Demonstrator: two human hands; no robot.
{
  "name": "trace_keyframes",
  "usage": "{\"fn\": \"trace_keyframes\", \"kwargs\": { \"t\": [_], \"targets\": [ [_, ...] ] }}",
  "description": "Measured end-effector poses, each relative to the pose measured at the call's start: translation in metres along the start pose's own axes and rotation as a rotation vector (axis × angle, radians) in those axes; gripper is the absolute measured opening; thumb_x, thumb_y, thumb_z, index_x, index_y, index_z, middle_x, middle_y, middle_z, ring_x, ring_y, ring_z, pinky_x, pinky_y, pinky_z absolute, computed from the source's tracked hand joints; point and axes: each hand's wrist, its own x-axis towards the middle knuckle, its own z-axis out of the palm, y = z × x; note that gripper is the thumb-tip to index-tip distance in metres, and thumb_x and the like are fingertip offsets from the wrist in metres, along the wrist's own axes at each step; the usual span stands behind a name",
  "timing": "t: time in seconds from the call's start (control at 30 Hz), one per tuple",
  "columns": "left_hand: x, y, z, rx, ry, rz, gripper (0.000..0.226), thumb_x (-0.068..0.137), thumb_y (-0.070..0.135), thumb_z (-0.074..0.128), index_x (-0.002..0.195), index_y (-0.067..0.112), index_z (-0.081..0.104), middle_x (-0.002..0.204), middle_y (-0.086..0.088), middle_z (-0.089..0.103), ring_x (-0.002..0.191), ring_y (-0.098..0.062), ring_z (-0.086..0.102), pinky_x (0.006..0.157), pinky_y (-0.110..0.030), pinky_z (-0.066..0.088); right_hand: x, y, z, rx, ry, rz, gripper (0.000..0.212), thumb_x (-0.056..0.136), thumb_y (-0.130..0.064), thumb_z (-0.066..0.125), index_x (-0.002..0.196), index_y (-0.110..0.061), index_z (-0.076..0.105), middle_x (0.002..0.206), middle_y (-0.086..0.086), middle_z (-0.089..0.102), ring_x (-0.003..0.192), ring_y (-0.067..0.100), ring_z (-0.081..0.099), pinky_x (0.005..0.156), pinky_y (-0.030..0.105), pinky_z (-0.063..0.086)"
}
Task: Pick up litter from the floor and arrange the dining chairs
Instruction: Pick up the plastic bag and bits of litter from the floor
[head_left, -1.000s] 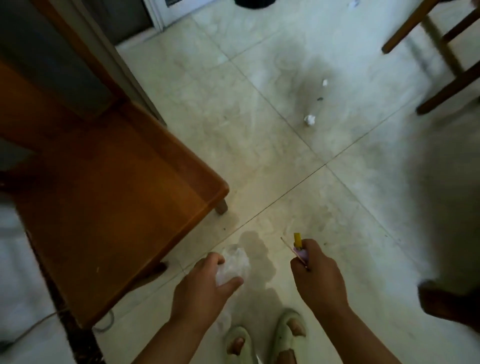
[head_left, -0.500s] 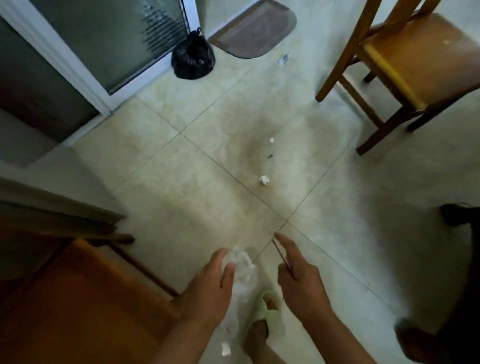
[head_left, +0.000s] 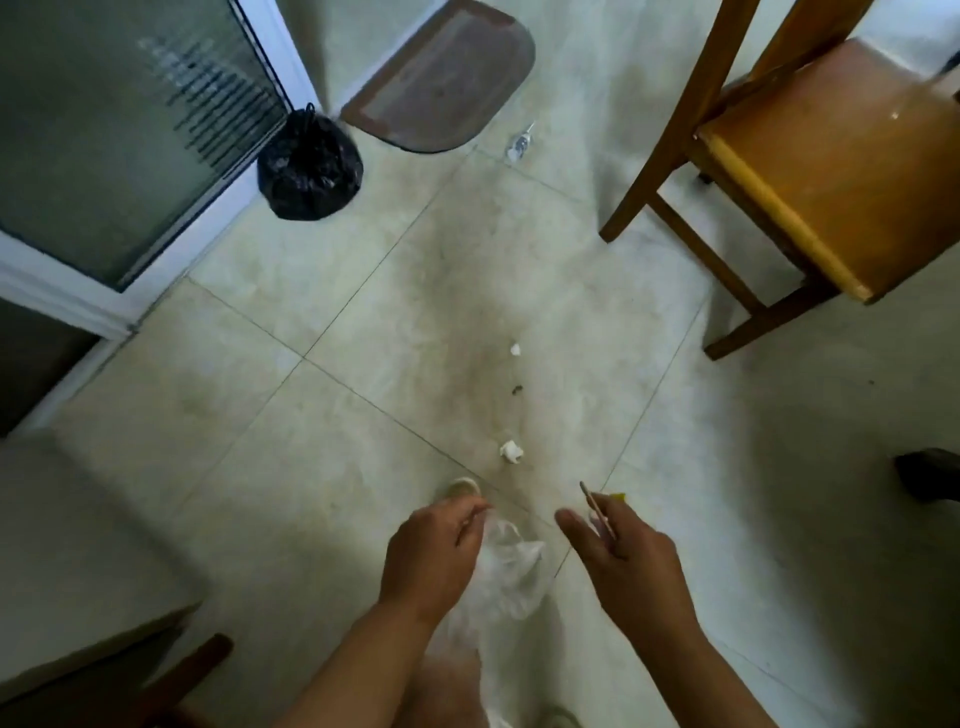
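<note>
Here my left hand (head_left: 434, 553) gripped a clear plastic bag (head_left: 511, 569) that hung below it, while my right hand (head_left: 626, 558) pinched a thin stick (head_left: 597, 509) along with a yellow scrap (head_left: 618, 497). Just ahead of my fingers a crumpled white paper (head_left: 511, 451) lay on the tile, with a smaller white bit (head_left: 515, 349) farther on. The chair (head_left: 810, 156) stood off to the right, leaving bare floor between it and the black rubbish bag (head_left: 309, 169) by the door frame.
</note>
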Motion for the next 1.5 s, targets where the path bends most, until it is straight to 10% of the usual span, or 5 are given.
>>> {"fn": "trace_keyframes", "kwargs": {
  "t": [0.3, 0.47, 0.7, 1.03, 1.5],
  "targets": [
    [0.185, -0.014, 0.003, 0.261, -0.244, -0.096, 0.051, 0.086, 0.060, 0.045, 0.054, 0.020, 0.044, 0.063, 0.006, 0.043, 0.061, -0.013, 0.049, 0.048, -0.021, 0.027, 0.150, -0.008, 0.028, -0.023, 0.102, 0.176, 0.047, 0.095, -0.029, 0.044, 0.136, -0.046, 0.031, 0.090, 0.012, 0.071, 0.082, 0.026, 0.065, 0.073, 0.036, 0.050],
    [0.240, -0.030, 0.055, 0.382, -0.359, -0.040, 0.047, 0.076, 0.063, 0.059, 0.092, 0.018, 0.061, 0.090, 0.005, 0.044, 0.077, -0.016, 0.053, 0.064, -0.025, 0.039, 0.211, 0.034, 0.050, -0.064, 0.091, 0.227, 0.060, 0.094, -0.033, 0.043, 0.146, -0.026, 0.014, 0.113, 0.011, 0.066, 0.094, 0.030, 0.061, 0.071, 0.031, 0.042],
    [0.287, -0.089, 0.168, 0.439, -0.457, 0.040, 0.018, 0.085, 0.008, 0.052, 0.102, 0.011, 0.055, 0.115, -0.002, 0.052, 0.092, -0.025, 0.060, 0.068, -0.026, 0.037, 0.281, 0.120, 0.116, -0.027, 0.047, 0.236, 0.065, 0.091, -0.033, 0.052, 0.145, -0.025, 0.016, 0.105, 0.007, 0.070, 0.097, 0.027, 0.062, 0.071, 0.026, 0.036],
    [0.331, -0.191, 0.325, 0.514, -0.483, 0.081, 0.064, 0.084, 0.038, 0.063, 0.138, 0.039, 0.029, 0.141, -0.006, 0.029, 0.102, -0.026, 0.061, 0.080, -0.034, 0.051, 0.336, 0.239, 0.212, 0.005, 0.026, 0.259, 0.071, 0.088, -0.038, 0.054, 0.144, -0.030, 0.011, 0.097, 0.004, 0.071, 0.096, 0.024, 0.064, 0.080, 0.031, 0.044],
    [0.391, -0.203, 0.322, 0.469, -0.268, 0.182, 0.026, 0.082, 0.037, 0.064, 0.085, 0.011, 0.061, 0.091, -0.003, 0.050, 0.070, -0.022, 0.050, 0.059, -0.026, 0.033, 0.383, 0.236, 0.232, 0.051, 0.035, 0.229, 0.071, 0.089, -0.038, 0.054, 0.145, -0.029, 0.010, 0.103, 0.003, 0.070, 0.100, 0.025, 0.062, 0.081, 0.031, 0.043]
  ]
}}
